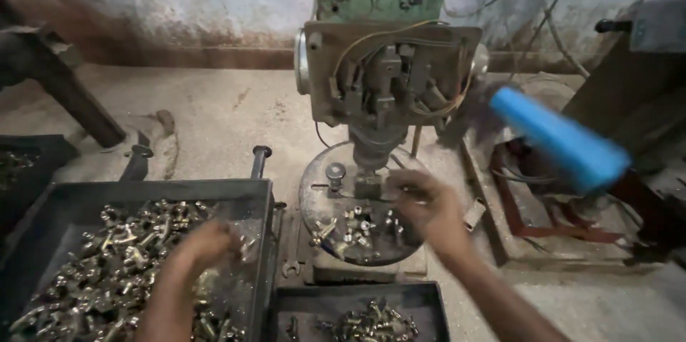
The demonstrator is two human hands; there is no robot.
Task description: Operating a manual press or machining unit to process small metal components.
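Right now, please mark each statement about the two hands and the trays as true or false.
1. The left hand is over the large tray of small metal parts. True.
2. The right hand is inside the small front tray. False: it is at the round machine table, beside the loose parts there.
3. The blue handle is in the right hand. False: no hand touches it.
4. The small front tray holds some metal parts. True.
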